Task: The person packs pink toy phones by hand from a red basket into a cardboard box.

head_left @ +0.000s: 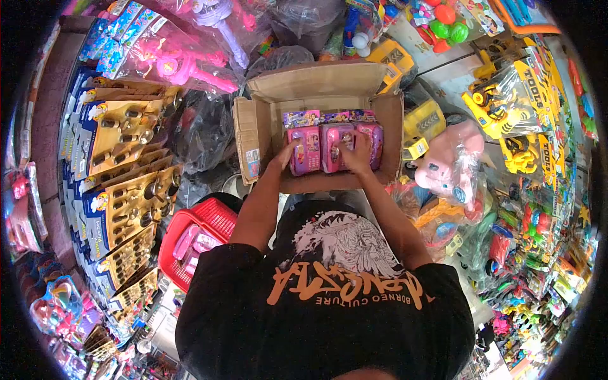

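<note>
Grip: my left (288, 154) touches the left pink pack (305, 151), my right (356, 154) lies over the middle pack (337, 147) near the right pack (375, 145); I cannot tell if either is clenched | Packs: side by side inside the open cardboard box (320, 183) | Near left: red basket (176, 239) holding pink items

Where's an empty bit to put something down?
In the cardboard box, there seems to be a narrow free strip between its left wall and the pink packs, by the left hand. Pale floor shows between the yellow toy and TOOLS packs. It's crowded under the right hand and around the pink bagged toy.
</note>
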Action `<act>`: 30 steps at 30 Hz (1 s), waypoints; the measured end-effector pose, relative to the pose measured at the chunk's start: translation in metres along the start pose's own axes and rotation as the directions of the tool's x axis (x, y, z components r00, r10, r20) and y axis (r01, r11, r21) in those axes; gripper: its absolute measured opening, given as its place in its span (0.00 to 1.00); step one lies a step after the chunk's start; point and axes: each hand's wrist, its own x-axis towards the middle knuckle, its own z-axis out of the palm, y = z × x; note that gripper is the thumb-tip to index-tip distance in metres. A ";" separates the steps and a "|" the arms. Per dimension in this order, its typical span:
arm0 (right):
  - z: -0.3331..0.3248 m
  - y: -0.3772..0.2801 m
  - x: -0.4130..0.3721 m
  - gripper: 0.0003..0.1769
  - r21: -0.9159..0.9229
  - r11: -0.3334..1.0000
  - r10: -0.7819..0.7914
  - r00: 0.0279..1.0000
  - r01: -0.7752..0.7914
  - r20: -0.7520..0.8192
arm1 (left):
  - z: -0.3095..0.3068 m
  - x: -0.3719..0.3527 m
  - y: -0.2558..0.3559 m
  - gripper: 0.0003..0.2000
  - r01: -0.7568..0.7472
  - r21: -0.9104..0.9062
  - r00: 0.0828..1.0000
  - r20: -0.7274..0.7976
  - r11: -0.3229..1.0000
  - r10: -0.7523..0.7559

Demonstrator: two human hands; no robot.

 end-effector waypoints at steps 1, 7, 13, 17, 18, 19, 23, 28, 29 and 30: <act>-0.001 0.003 -0.001 0.45 -0.167 0.982 0.068 0.990 -0.088 -0.123 | 0.005 -0.003 0.003 0.30 0.047 -0.067 0.998 -0.025 0.997 -0.049; 0.006 0.008 -0.006 0.55 -0.174 0.966 0.190 0.982 -0.191 -0.020 | -0.018 0.040 -0.047 0.33 0.028 -0.172 0.997 -0.065 0.985 -0.039; -0.040 -0.027 -0.019 0.40 0.150 0.985 0.072 0.993 -0.086 0.097 | 0.015 -0.018 0.029 0.44 -0.064 0.297 0.934 -0.319 0.953 0.163; -0.029 0.025 -0.010 0.29 0.049 0.991 -0.113 0.984 0.121 -0.140 | -0.032 0.035 -0.013 0.51 -0.048 0.259 0.926 -0.351 0.965 0.141; -0.040 0.017 -0.021 0.26 0.239 0.962 -0.109 0.987 0.136 -0.121 | -0.021 0.018 0.003 0.51 -0.064 0.258 0.922 -0.355 0.964 0.156; -0.050 0.008 -0.031 0.23 0.422 0.896 -0.104 0.989 0.137 -0.101 | 0.001 -0.019 0.034 0.46 -0.113 0.294 0.902 -0.371 0.949 0.222; -0.081 -0.008 -0.074 0.19 0.473 0.782 -0.359 0.913 0.407 -0.192 | 0.039 -0.092 0.074 0.30 -0.403 0.291 0.868 -0.180 0.868 0.464; -0.103 0.001 -0.146 0.17 0.636 0.729 -0.299 0.954 0.253 -0.037 | 0.107 -0.173 0.078 0.18 -0.583 0.284 0.778 -0.077 0.761 0.624; -0.104 0.013 -0.157 0.18 0.636 0.741 -0.318 0.947 0.215 0.051 | 0.116 -0.181 0.069 0.18 -0.592 0.280 0.770 -0.079 0.756 0.633; -0.097 0.034 -0.164 0.19 0.657 0.740 -0.289 0.950 0.142 0.120 | 0.131 -0.198 0.065 0.18 -0.579 0.142 0.812 0.012 0.803 0.583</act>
